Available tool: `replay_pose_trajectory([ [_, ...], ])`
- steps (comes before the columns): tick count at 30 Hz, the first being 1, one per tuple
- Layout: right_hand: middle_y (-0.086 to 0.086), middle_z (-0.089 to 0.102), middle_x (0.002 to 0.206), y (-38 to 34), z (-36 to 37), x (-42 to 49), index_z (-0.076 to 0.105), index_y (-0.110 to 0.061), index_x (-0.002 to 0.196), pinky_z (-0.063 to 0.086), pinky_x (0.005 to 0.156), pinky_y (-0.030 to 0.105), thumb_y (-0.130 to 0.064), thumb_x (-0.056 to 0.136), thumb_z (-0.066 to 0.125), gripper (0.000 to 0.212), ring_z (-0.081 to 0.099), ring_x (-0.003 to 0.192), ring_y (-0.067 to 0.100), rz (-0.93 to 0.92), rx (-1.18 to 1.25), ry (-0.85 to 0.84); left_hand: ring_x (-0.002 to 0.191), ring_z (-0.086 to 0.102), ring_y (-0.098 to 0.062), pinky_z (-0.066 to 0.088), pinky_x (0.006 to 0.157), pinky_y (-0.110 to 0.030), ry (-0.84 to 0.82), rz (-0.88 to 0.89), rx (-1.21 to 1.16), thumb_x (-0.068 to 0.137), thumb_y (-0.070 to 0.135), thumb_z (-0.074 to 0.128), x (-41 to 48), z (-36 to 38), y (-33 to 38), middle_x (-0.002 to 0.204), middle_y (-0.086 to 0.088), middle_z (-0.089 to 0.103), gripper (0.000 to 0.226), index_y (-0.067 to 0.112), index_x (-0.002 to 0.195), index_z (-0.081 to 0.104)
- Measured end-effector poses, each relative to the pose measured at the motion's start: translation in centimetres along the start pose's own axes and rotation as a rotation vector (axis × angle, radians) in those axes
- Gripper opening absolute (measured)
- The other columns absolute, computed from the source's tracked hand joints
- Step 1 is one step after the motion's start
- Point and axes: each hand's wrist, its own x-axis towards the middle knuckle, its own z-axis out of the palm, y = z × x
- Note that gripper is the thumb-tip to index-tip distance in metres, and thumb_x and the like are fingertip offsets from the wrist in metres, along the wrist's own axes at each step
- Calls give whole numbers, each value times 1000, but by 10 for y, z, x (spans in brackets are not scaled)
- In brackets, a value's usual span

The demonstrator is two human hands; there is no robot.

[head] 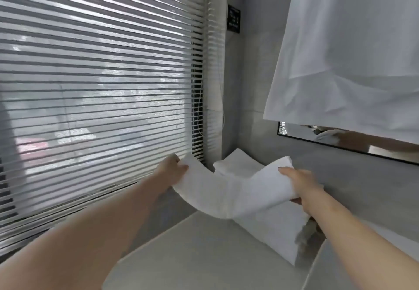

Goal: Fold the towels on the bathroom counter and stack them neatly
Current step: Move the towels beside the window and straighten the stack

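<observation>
Slatted blinds (97, 85) fill the left side, lowered over a window and reaching almost down to the tabletop (192, 255). In front of their lower right corner, the left hand (172, 169) pinches one end of a white towel (226, 194), its fingers curled round the edge. The towel is folded into a long band and sags in a curve between both hands, its lowest part close to the pale tabletop; whether it touches there cannot be told.

Behind the band, in the corner where the blinds meet the grey wall, lie folded towels (238, 165) in a low white pile. High above them a small black sign (234, 19) hangs on the wall, its writing too blurred to read.

The right hand (301, 185) grips the towel's other end — fingers spread over the top, thumb underneath. Below it a second towel (278, 233) lies folded on the tabletop, running toward the near right.

At the upper right a large white cloth (351, 51) hangs down, covering most of a wall mirror (340, 140).
</observation>
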Motion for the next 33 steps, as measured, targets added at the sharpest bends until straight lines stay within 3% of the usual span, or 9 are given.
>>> replay_pose_trajectory([
  [5, 11, 54, 86, -3, -12, 18, 53, -12, 76, 40, 68, 31, -18, 88, 57, 14, 52, 78, 28, -25, -57, 123, 87, 49, -24, 37, 67, -28, -41, 103, 2, 88, 13, 47, 47, 13, 19, 95, -7, 55, 17, 11, 102, 57],
  [8, 7, 52, 73, -5, -16, 22, 54, -12, 78, 33, 53, 27, -14, 90, 53, 13, 47, 62, 21, -24, -72, 173, 82, 48, -23, 36, 56, -24, -101, 141, -10, 88, 9, 43, 70, 21, 34, 87, -5, 53, 17, 16, 97, 55],
  [14, 9, 54, 71, -8, -16, 31, 51, -7, 76, 34, 51, 28, -10, 91, 48, 16, 51, 61, 23, 7, -111, 235, 66, 50, -20, 46, 41, -22, -205, 48, -318, 95, 8, 38, 108, 35, 54, 81, -3, 46, 17, 22, 88, 45],
  [17, 9, 55, 74, -9, -17, 39, 53, -4, 84, 37, 51, 29, -8, 91, 47, 10, 53, 63, 22, -7, -92, 266, 56, 44, -17, 41, 46, -24, -163, 47, -363, 96, 7, 38, 134, 48, 55, 71, -2, 42, 25, 23, 77, 43],
  [21, 9, 55, 77, -7, -18, 58, 51, -1, 100, 37, 50, 29, -6, 91, 46, 11, 52, 64, 22, -32, -81, 316, 61, 45, -23, 37, 49, -25, -182, 100, -343, 92, 5, 39, 159, 74, 57, 76, -8, 45, 25, 17, 111, 49],
  [25, 12, 57, 85, 5, -22, 80, 50, -3, 100, 37, 51, 28, -3, 89, 48, 11, 52, 67, 22, -5, -73, 353, 76, 58, -34, 51, 60, -39, -165, 79, -272, 93, 14, 40, 180, 100, 68, 97, -19, 55, 27, 20, 117, 49],
  [27, 14, 58, 89, 14, -27, 91, 49, -4, 97, 40, 54, 29, -2, 88, 49, 9, 53, 69, 23, 6, -55, 382, 73, 57, -32, 55, 67, -44, -164, 101, -248, 92, 14, 40, 185, 112, 75, 88, -14, 53, 23, 20, 111, 50],
  [30, 11, 54, 81, 27, -34, 104, 48, -6, 91, 40, 53, 30, 0, 88, 49, 7, 52, 68, 23, 33, 0, 404, 65, 51, -27, 54, 66, -41, -192, 113, -233, 93, 10, 38, 192, 133, 83, 76, -8, 48, 22, 20, 108, 51],
  [33, 11, 55, 81, 39, -39, 114, 48, -6, 88, 41, 54, 30, 1, 87, 50, 8, 52, 68, 24, 49, 10, 419, 76, 55, -32, 53, 68, -40, -204, 147, -175, 93, 6, 38, 200, 151, 86, 88, -14, 54, 36, 14, 126, 51],
])
